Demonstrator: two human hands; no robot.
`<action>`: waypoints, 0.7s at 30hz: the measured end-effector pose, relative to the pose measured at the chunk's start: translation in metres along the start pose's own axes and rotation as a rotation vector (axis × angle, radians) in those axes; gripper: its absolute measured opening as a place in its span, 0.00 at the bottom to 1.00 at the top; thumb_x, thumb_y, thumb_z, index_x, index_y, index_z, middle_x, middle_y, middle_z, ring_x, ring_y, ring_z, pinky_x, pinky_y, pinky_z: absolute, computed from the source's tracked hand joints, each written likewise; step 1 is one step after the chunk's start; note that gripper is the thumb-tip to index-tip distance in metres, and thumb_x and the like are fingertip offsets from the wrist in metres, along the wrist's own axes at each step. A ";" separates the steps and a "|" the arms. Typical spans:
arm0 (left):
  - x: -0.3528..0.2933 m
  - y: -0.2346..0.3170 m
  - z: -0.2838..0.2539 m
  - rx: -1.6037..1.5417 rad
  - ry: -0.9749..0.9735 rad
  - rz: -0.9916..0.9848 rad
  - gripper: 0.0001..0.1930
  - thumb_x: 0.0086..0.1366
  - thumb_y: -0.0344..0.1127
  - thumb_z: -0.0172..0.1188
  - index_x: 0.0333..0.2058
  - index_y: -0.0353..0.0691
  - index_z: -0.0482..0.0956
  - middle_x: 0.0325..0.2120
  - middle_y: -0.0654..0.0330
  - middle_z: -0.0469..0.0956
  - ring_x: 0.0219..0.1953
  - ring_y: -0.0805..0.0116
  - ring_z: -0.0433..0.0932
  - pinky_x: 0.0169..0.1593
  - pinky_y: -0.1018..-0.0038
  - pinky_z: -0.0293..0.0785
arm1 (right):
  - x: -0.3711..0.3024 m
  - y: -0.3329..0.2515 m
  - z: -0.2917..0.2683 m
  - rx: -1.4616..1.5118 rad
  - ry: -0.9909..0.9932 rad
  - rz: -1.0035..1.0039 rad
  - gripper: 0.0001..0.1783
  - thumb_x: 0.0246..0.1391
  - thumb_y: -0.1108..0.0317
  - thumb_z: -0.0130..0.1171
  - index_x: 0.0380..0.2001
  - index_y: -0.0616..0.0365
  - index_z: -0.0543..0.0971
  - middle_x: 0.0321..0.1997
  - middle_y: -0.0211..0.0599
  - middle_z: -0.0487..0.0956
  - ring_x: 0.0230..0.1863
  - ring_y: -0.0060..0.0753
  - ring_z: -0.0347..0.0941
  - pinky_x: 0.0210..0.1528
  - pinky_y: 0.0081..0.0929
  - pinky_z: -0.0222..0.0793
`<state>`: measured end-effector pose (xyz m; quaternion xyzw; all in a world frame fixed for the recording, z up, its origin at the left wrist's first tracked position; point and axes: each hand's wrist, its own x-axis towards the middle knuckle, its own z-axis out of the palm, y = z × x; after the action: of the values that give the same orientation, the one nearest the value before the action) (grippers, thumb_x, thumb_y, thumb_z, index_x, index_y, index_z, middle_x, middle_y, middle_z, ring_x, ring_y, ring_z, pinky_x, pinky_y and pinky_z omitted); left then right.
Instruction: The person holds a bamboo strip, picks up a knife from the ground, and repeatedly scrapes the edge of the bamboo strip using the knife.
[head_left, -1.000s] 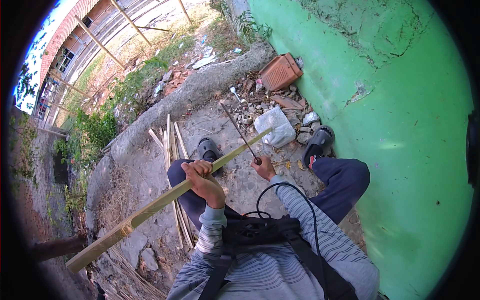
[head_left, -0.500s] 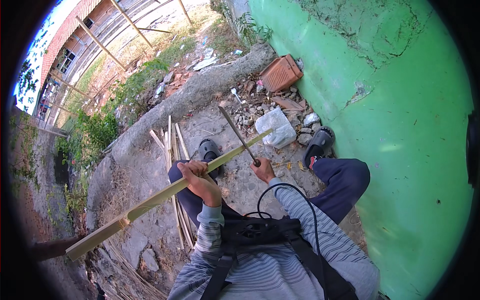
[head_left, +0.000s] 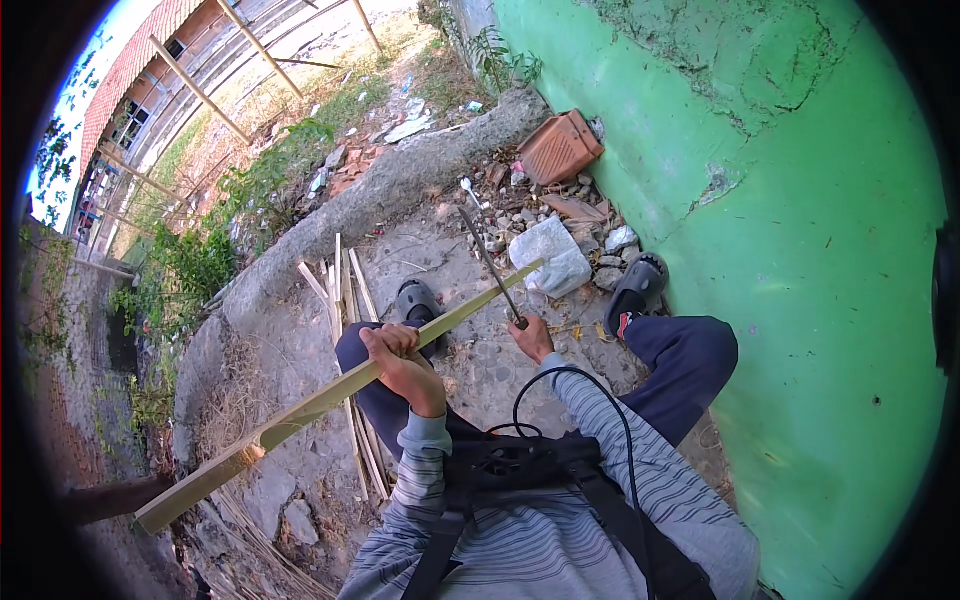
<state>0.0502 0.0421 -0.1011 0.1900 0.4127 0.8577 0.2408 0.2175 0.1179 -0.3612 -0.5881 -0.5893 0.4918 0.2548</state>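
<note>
The fingers of the left hand (head_left: 408,370) are wrapped tight round a pale wooden strip (head_left: 320,401) that slants across the left leg (head_left: 354,348), its far end at the white block (head_left: 562,252); whether it rests there I can't tell. The right hand (head_left: 533,341) has its fingers closed on the handle of a long blade (head_left: 488,262), which crosses the strip. That blade has just shifted toward the far end, so the working spot has likely moved along. Loose slats (head_left: 338,285) lie further left, a green wall (head_left: 820,260) to the right
</note>
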 end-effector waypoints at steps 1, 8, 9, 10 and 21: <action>0.000 0.000 0.001 0.002 -0.008 0.012 0.24 0.80 0.45 0.42 0.22 0.46 0.51 0.18 0.68 0.49 0.21 0.75 0.49 0.30 0.74 0.54 | -0.002 -0.003 0.002 0.031 0.012 -0.047 0.17 0.50 0.59 0.64 0.23 0.65 0.79 0.20 0.48 0.77 0.24 0.42 0.75 0.32 0.39 0.68; -0.002 0.000 0.005 0.020 -0.035 0.059 0.24 0.80 0.44 0.42 0.22 0.46 0.52 0.17 0.68 0.49 0.20 0.75 0.49 0.29 0.74 0.54 | -0.007 -0.029 0.009 0.063 -0.116 -0.250 0.15 0.51 0.62 0.65 0.24 0.66 0.79 0.20 0.42 0.77 0.24 0.33 0.73 0.31 0.35 0.67; -0.002 0.000 0.005 0.007 -0.057 0.046 0.24 0.80 0.43 0.41 0.21 0.46 0.51 0.17 0.68 0.49 0.20 0.75 0.49 0.29 0.74 0.54 | -0.004 -0.024 0.008 0.056 -0.132 -0.241 0.14 0.51 0.62 0.65 0.24 0.66 0.79 0.19 0.41 0.76 0.25 0.33 0.74 0.32 0.34 0.67; -0.001 -0.001 0.004 -0.006 -0.079 0.034 0.24 0.80 0.42 0.41 0.21 0.46 0.51 0.16 0.68 0.49 0.20 0.75 0.49 0.29 0.73 0.54 | -0.002 -0.019 0.008 0.056 -0.130 -0.241 0.14 0.51 0.62 0.65 0.24 0.66 0.79 0.19 0.41 0.76 0.25 0.33 0.74 0.32 0.34 0.67; -0.003 -0.003 -0.012 -0.034 -0.217 0.041 0.24 0.79 0.39 0.41 0.19 0.47 0.51 0.14 0.69 0.46 0.17 0.75 0.45 0.25 0.71 0.51 | 0.011 0.029 -0.001 0.262 -0.121 0.188 0.13 0.55 0.63 0.63 0.22 0.61 0.79 0.15 0.28 0.74 0.11 0.22 0.66 0.14 0.27 0.60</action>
<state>0.0475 0.0342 -0.1105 0.2862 0.3656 0.8435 0.2700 0.2298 0.1237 -0.3895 -0.5717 -0.4767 0.6206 0.2466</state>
